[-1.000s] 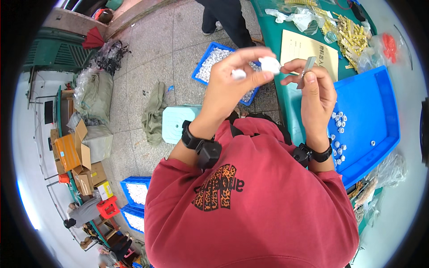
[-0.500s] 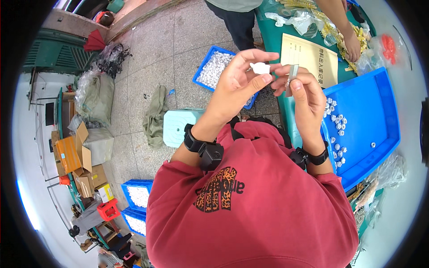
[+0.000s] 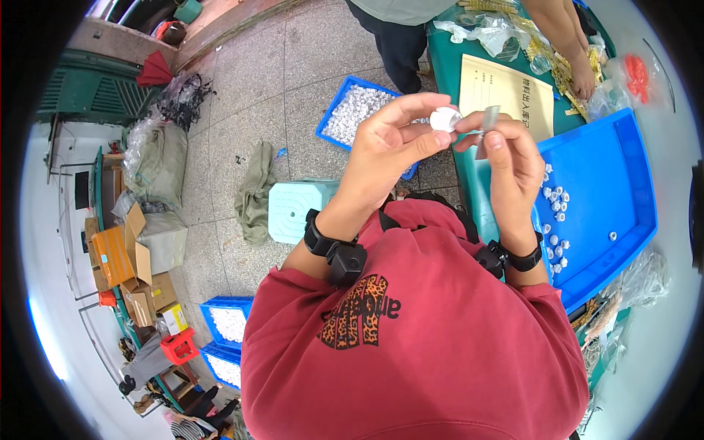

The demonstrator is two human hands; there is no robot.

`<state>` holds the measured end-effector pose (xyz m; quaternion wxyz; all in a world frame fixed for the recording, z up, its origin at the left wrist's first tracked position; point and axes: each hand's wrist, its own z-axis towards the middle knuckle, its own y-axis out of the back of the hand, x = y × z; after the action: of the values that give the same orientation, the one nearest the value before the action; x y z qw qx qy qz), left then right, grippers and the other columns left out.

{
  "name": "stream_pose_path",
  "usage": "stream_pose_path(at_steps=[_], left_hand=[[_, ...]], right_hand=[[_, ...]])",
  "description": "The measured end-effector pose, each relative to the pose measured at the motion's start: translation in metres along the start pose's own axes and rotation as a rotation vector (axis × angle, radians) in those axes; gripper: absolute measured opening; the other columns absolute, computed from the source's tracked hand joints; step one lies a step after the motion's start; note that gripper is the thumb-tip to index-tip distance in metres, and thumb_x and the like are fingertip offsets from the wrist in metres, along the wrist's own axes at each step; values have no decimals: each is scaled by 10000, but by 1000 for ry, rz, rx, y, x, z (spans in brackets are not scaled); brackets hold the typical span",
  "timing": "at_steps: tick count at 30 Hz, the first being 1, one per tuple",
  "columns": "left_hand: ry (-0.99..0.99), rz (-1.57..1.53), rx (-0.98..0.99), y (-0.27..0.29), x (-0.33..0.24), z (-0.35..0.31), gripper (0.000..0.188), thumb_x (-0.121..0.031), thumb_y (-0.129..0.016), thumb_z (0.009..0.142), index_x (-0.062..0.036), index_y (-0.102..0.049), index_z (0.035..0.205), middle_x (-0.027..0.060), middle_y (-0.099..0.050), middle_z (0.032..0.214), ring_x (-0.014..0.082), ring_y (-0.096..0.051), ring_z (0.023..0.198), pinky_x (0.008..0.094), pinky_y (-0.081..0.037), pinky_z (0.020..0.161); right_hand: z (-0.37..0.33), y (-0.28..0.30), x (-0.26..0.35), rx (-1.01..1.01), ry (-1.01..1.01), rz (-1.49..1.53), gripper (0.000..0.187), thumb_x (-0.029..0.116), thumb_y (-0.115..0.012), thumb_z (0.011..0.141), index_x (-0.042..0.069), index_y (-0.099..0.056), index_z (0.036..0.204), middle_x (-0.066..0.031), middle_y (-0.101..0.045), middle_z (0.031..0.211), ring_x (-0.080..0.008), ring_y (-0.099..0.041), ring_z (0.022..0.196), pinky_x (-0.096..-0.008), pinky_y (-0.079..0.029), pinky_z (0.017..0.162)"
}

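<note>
White piece (image 3: 444, 119) pinched in slightly bent left fingers (image 3: 424, 147), grey strip (image 3: 490, 118) gripped by curled right fingers (image 3: 498, 147), held close together

Bright light fills the view, a white strip (image 3: 45, 341) glares at far left, and edges bend into black.

Shirt (image 3: 440, 367) is showing red, with orange-and-black leopard print (image 3: 372, 308) | stool (image 3: 293, 204) is showing pale turquoise | tray (image 3: 609, 183) is showing blue | small piece (image 3: 444, 119) is showing white
</note>
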<state>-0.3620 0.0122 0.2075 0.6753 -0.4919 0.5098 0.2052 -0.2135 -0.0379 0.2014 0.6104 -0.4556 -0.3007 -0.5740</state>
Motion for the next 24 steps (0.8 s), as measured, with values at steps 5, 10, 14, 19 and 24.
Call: stream_pose_path(at_steps=[5, 10, 14, 19, 24], left_hand=[[-68, -11, 52, -6, -11, -8, 363, 43, -635, 750, 22, -551, 1103, 113, -596, 1035, 174, -578, 942, 303, -465, 853], [29, 18, 49, -5, -10, -13, 310, 46, -625, 764, 31, -566, 1068, 94, -596, 1007, 153, -572, 942, 264, -462, 843], [57, -82, 88, -1, -8, -14, 342, 58, -629, 754, 27, -558, 1087, 91, -594, 1004, 152, -574, 926, 261, -471, 828], [-16, -175, 57, -8, -13, -18, 368, 78, -647, 729, 27, -550, 1080, 89, -592, 1002, 149, -574, 924, 253, -491, 793], [-12, -92, 104, -6, -14, -22, 368, 69, -655, 729, 26, -549, 1079, 104, -594, 1011, 154, -574, 939, 266, -508, 788]], right_hand=[[0, 3, 4, 27, 27, -48, 111, 74, -501, 892, -24, -548, 910, -97, -551, 978, -108, -540, 792, -234, -444, 686], [0, 1, 5, 59, 38, -170, 92, 56, -524, 874, -30, -554, 879, -92, -529, 970, -99, -525, 774, -226, -436, 691], [-1, 1, 5, 48, 61, -174, 83, 52, -533, 866, -29, -551, 876, -90, -526, 955, -97, -516, 769, -220, -428, 690], [-5, 1, 9, 82, 44, -163, 79, 49, -526, 869, -26, -547, 875, -90, -519, 956, -94, -506, 778, -216, -419, 671], [-8, -3, 10, 102, 39, -99, 73, 35, -512, 871, -27, -540, 897, -92, -511, 961, -99, -499, 774, -218, -415, 671]])
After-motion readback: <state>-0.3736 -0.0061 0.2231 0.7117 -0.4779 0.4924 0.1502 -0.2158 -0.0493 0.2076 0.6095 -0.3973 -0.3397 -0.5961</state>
